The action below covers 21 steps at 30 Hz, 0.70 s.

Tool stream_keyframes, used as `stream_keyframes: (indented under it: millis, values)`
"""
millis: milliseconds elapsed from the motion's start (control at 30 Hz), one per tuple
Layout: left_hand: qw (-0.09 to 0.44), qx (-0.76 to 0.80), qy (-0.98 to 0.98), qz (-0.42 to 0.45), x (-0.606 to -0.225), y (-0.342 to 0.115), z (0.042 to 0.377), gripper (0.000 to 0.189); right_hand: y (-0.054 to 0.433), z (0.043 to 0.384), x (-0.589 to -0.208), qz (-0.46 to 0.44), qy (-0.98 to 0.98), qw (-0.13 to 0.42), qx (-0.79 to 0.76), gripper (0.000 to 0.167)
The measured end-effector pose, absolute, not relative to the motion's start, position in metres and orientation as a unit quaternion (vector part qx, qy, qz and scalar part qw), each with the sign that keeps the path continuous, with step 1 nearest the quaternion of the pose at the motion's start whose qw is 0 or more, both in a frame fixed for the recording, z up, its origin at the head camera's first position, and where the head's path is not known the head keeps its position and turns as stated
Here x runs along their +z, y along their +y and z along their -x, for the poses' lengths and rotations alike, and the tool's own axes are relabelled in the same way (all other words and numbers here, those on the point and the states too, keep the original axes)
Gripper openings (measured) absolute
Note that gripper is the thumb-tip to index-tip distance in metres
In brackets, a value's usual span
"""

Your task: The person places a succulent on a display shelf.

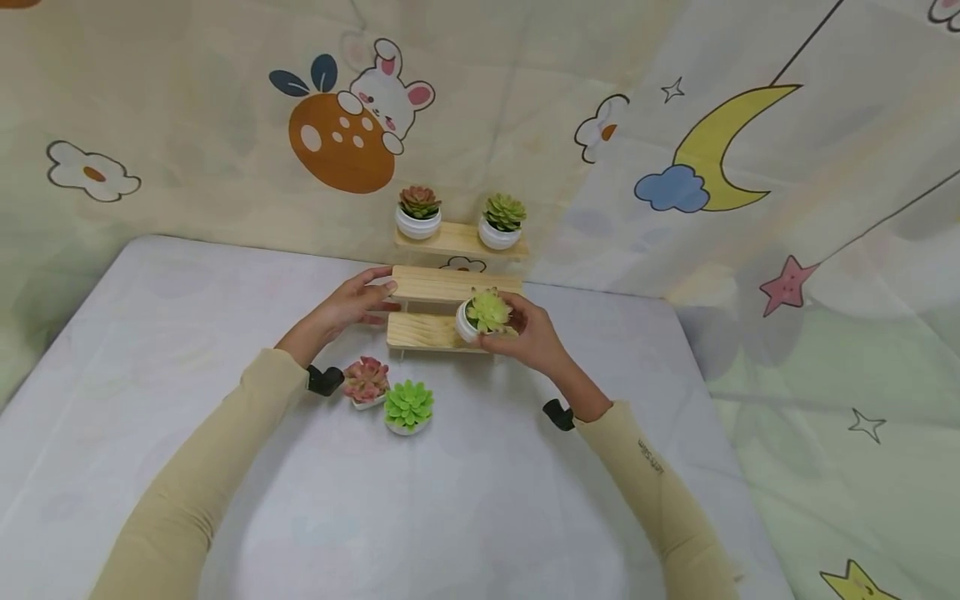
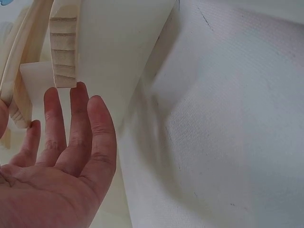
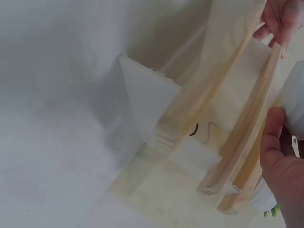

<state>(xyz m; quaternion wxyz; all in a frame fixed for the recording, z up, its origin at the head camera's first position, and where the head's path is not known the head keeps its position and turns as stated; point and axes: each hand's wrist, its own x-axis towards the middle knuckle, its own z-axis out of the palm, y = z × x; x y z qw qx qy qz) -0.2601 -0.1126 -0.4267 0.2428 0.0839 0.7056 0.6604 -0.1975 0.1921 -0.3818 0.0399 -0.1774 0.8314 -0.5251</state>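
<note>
A tiered wooden shelf (image 1: 457, 284) with pale boards stands at the back of the table. My right hand (image 1: 534, 335) holds a potted succulent (image 1: 487, 311), light green in a round white pot, at the right part of the lowest board. Whether the pot touches that board is hard to tell. At the shelf's left end is my left hand (image 1: 345, 308), its fingers fairly straight and spread. In the left wrist view its fingertips (image 2: 80, 90) touch the board ends. Two more succulents, one reddish (image 1: 366, 381) and one bright green (image 1: 408, 406), stand on the table in front.
On the top board sit a red-green succulent (image 1: 418, 212) at left and a green one (image 1: 502, 221) at right, both in white pots. A cartoon-printed cloth (image 1: 510, 100) hangs behind the table. The white tabletop (image 1: 420, 517) extends toward the front.
</note>
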Motion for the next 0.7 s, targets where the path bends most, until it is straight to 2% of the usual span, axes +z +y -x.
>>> stream_keyframes:
  millis: [200, 500, 700]
  values:
    - [0.241, 0.656, 0.711, -0.080, -0.425, -0.112, 0.260, 0.063, 0.178, 0.212, -0.378, 0.165, 0.819, 0.000, -0.550, 0.062]
    - [0.238, 0.662, 0.706, -0.087, -0.426, -0.112, 0.258, 0.063, 0.155, 0.230, -0.378, 0.141, 0.830, 0.006, -0.540, 0.059]
    - [0.236, 0.662, 0.706, -0.084, -0.427, -0.113, 0.258, 0.062, 0.145, 0.241, -0.381, 0.139, 0.830, -0.018, -0.540, 0.056]
